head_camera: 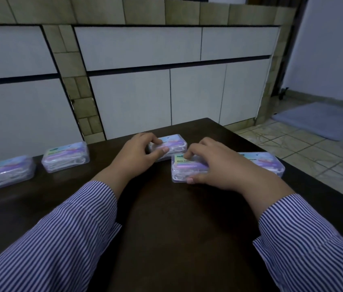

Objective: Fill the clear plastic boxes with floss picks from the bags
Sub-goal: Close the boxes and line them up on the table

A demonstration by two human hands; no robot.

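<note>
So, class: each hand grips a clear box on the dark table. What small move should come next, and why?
Probably lift the left hand's box and set it beside the two boxes at far left: it looks full and closed, and the right hand steadies its neighbour.

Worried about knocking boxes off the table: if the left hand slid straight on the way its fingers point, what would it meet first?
The left hand already grips a clear plastic floss-pick box; pushed onward, that box probably reaches the dark table's far edge, though depth is unclear.
</note>
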